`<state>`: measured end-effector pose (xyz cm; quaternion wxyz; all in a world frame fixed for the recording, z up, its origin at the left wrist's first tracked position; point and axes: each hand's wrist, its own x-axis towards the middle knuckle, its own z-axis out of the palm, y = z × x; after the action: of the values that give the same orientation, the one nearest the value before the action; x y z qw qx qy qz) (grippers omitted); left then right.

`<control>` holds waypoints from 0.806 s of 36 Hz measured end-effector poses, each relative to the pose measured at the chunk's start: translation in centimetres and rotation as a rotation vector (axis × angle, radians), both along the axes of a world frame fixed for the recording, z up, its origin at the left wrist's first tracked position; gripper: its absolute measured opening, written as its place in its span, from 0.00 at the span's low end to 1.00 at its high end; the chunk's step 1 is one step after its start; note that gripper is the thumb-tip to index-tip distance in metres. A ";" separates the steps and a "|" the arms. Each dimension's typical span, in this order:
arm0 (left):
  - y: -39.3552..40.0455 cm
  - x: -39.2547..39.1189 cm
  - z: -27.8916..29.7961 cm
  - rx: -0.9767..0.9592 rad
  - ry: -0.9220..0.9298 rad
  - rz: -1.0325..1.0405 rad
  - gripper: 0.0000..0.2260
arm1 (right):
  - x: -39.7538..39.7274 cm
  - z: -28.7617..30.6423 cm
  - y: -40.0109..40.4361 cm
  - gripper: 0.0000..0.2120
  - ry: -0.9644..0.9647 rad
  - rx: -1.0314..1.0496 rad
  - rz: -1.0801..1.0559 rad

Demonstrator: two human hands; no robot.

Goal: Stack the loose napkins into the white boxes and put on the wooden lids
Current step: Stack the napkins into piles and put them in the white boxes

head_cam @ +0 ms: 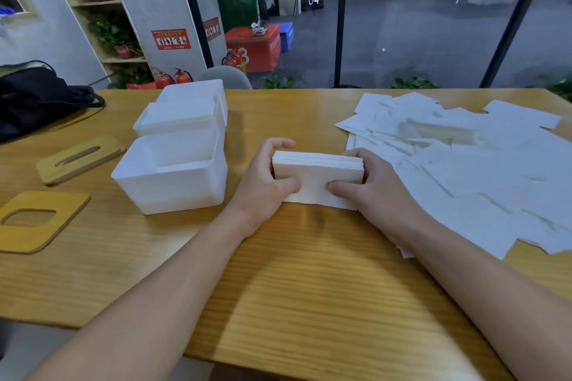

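Head view: near the middle of the tabletop (309, 288) both hands clamp a squared napkin stack (318, 178); the left hand (263, 182) has its grip curled round the stack's left end, thumb on the front face; the right hand (371, 185) pinches the right end likewise; the stack stands on edge on a flat napkin. Toward the left edge sit three white boxes (173, 176); the nearest looks unfilled, the one behind it seems to hold napkins; all are uncovered. Two wooden lids (40, 219) lie flat at the left edge. Loose napkins (464, 164) cover the right side, so most of the work remains.
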<state>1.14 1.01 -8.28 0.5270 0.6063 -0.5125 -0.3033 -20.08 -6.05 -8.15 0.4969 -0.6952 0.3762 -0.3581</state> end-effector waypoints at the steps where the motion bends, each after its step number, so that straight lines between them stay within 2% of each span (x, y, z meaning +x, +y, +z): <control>1: 0.0 0.2 0.0 0.008 -0.004 -0.006 0.26 | -0.2 0.1 -0.1 0.14 0.019 -0.019 -0.002; 6: 0.2 0.8 0.2 0.017 0.029 -0.048 0.14 | -0.8 0.3 -0.4 0.09 0.057 -0.098 0.050; 12: 1.3 0.9 0.5 0.031 -0.014 -0.057 0.10 | -1.2 0.5 -0.3 0.08 0.108 -0.119 0.103; 15: 2.5 0.9 0.8 0.027 0.039 -0.041 0.11 | -1.4 1.1 -0.1 0.08 0.056 -0.075 0.091; 18: 4.0 0.5 1.3 0.009 0.093 -0.005 0.13 | -1.5 1.8 0.5 0.15 -0.022 -0.002 0.075; 22: 6.4 0.6 1.8 0.008 0.004 0.080 0.21 | -1.2 2.5 1.4 0.23 -0.024 0.011 0.039; 24: 7.6 0.9 2.0 0.013 -0.062 0.131 0.24 | -0.8 2.7 2.0 0.22 -0.027 0.027 0.001; 29: 10.6 2.7 2.8 0.014 -0.036 0.200 0.17 | -0.1 3.7 4.2 0.17 -0.018 -0.012 0.089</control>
<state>3.79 11.65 -5.47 0.5413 0.6633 -0.4566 -0.2419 -20.18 -1.85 -4.46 0.5116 -0.7109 0.3382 -0.3443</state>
